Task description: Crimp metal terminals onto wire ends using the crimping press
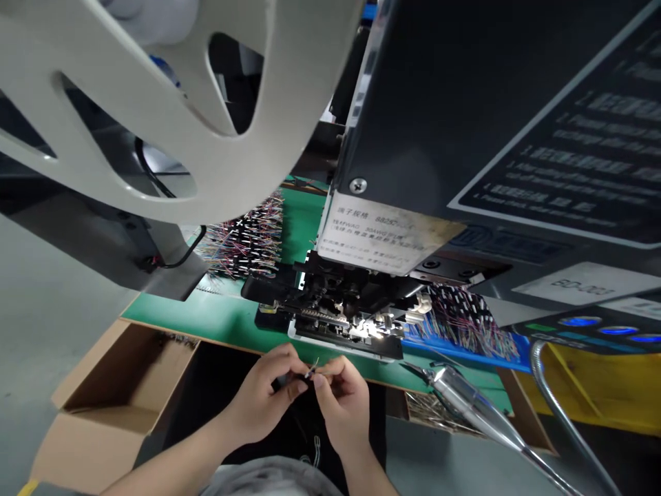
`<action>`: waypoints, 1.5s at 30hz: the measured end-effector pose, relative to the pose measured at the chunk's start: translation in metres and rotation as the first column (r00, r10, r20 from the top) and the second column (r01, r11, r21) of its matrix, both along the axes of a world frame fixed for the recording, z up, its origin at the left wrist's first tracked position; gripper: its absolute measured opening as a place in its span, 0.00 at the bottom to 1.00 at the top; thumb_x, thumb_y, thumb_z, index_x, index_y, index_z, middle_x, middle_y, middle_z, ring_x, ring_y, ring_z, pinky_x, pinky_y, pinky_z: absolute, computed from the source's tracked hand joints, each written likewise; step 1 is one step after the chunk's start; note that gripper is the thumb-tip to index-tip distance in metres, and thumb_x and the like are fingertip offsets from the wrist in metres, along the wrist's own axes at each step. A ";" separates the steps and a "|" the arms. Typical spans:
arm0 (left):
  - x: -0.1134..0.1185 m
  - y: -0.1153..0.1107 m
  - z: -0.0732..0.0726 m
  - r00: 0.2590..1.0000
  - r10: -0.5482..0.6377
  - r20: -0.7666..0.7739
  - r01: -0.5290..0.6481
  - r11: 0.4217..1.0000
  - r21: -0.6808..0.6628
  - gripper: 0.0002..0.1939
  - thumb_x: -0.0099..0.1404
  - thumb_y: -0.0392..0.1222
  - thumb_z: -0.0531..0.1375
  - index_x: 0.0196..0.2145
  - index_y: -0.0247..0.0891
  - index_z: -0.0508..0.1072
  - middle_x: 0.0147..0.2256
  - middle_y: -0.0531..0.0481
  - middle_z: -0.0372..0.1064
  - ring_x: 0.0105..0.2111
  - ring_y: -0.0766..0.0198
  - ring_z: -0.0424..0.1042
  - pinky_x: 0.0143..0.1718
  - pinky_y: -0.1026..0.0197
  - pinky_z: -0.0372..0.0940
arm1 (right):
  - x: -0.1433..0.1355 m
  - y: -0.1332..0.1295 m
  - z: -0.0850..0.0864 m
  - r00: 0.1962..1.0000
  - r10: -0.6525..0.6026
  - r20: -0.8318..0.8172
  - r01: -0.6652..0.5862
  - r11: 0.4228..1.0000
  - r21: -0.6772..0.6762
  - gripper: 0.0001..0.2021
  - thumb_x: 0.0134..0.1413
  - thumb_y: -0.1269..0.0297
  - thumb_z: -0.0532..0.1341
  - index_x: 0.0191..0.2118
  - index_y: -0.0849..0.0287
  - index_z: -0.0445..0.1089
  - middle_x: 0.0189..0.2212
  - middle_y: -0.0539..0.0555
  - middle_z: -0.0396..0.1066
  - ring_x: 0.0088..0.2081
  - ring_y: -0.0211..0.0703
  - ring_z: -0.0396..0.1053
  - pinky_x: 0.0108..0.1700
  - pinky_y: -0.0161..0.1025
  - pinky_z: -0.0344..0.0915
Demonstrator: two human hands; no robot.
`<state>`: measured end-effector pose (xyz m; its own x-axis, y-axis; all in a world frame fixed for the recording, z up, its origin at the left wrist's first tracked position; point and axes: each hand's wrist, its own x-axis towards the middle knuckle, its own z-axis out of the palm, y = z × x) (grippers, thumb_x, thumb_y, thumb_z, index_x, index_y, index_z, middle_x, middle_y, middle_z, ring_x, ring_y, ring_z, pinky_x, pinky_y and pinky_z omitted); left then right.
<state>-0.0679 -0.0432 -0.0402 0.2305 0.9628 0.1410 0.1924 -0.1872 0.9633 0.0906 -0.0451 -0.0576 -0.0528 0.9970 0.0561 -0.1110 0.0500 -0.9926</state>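
Both hands meet just in front of the green table edge, below the lit machine head (356, 320). My left hand (268, 396) pinches a small bundle of thin wires (312, 370) between thumb and fingers. Close against it, my right hand (343, 399) has thumb and index finger closed on the same wires from the other side. The wire tips stick up between the two hands. Fingers hide most of the bundle.
Wire bundles (242, 241) lie behind the machine at left, and more (469, 320) sit on a blue tray (428, 342) at right. An open cardboard box (98, 441) stands lower left. A metal lamp arm (480, 410) reaches in at right. A large grey wheel (289, 103) hangs upper left.
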 end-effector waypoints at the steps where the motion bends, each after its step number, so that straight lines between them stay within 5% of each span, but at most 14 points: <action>1: 0.003 0.000 -0.003 1.000 0.031 0.006 -0.031 1.000 -0.001 0.10 0.68 0.47 0.59 0.33 0.39 0.75 0.29 0.51 0.63 0.30 0.63 0.65 0.33 0.63 0.60 | -0.001 -0.002 -0.004 0.999 -0.034 0.000 0.034 0.999 0.012 0.12 0.58 0.60 0.64 0.28 0.59 0.65 0.21 0.45 0.59 0.23 0.34 0.56 0.26 0.31 0.56; 5: 0.014 0.000 -0.007 0.992 0.123 0.015 -0.123 0.992 -0.007 0.10 0.67 0.46 0.60 0.31 0.38 0.74 0.26 0.52 0.64 0.28 0.63 0.66 0.31 0.64 0.61 | -0.004 -0.002 -0.010 0.994 -0.103 -0.039 0.104 0.994 0.021 0.12 0.59 0.60 0.63 0.28 0.57 0.63 0.23 0.47 0.61 0.25 0.36 0.60 0.29 0.32 0.59; 11: 0.027 0.002 0.005 0.977 0.105 -0.186 -0.089 0.992 0.089 0.05 0.68 0.42 0.58 0.37 0.43 0.74 0.32 0.51 0.76 0.31 0.60 0.73 0.34 0.62 0.65 | 0.007 0.014 0.009 0.997 -0.043 -0.064 0.046 0.998 0.047 0.08 0.58 0.61 0.63 0.33 0.57 0.65 0.24 0.46 0.60 0.25 0.36 0.59 0.27 0.32 0.59; 16: 0.029 0.014 0.032 0.936 -0.106 -0.335 0.132 0.990 0.055 0.05 0.68 0.39 0.56 0.36 0.43 0.72 0.26 0.53 0.74 0.25 0.60 0.73 0.27 0.64 0.60 | 0.027 0.022 0.026 1.000 -0.002 -0.004 0.003 0.997 0.081 0.09 0.56 0.63 0.62 0.28 0.57 0.62 0.21 0.44 0.55 0.21 0.34 0.52 0.24 0.31 0.54; 21: 0.035 0.029 0.050 0.931 -0.365 -0.031 0.343 0.898 -0.275 0.07 0.69 0.43 0.58 0.33 0.40 0.69 0.24 0.53 0.72 0.23 0.64 0.73 0.23 0.67 0.61 | 0.042 0.022 0.038 0.981 0.134 0.140 -0.148 0.984 0.100 0.08 0.54 0.67 0.62 0.27 0.57 0.63 0.19 0.42 0.52 0.20 0.33 0.49 0.23 0.32 0.50; 27: 0.064 0.030 0.037 0.962 -0.180 0.204 0.246 0.895 -0.371 0.08 0.69 0.47 0.57 0.36 0.41 0.66 0.21 0.58 0.66 0.14 0.71 0.62 0.15 0.71 0.56 | 0.046 0.024 0.033 0.970 -0.198 0.143 0.181 0.976 0.121 0.05 0.58 0.61 0.62 0.37 0.56 0.68 0.20 0.44 0.57 0.20 0.36 0.56 0.22 0.33 0.56; 31: 0.078 0.026 0.027 0.979 -0.111 0.170 0.160 0.938 -0.307 0.04 0.69 0.43 0.56 0.37 0.42 0.65 0.20 0.60 0.63 0.16 0.69 0.65 0.18 0.69 0.59 | 0.051 0.028 0.031 0.950 -0.237 0.205 0.204 0.964 0.169 0.07 0.59 0.62 0.61 0.31 0.58 0.69 0.19 0.45 0.57 0.21 0.36 0.56 0.24 0.34 0.58; 38: 0.084 0.024 0.011 1.000 -0.023 0.003 0.023 0.988 -0.151 0.04 0.70 0.41 0.54 0.36 0.42 0.63 0.23 0.56 0.68 0.22 0.65 0.70 0.24 0.66 0.62 | 0.045 0.032 0.031 0.946 -0.310 0.090 0.300 0.947 0.112 0.07 0.55 0.64 0.65 0.39 0.58 0.70 0.18 0.41 0.53 0.18 0.33 0.54 0.21 0.32 0.59; 45: 0.086 0.024 0.007 0.999 0.023 -0.036 -0.026 0.995 -0.096 0.04 0.71 0.41 0.52 0.38 0.42 0.65 0.27 0.54 0.71 0.25 0.64 0.73 0.28 0.66 0.64 | 0.044 0.036 0.035 0.922 -0.347 0.175 0.291 0.914 0.282 0.05 0.55 0.68 0.65 0.37 0.57 0.77 0.17 0.45 0.61 0.18 0.35 0.59 0.21 0.33 0.62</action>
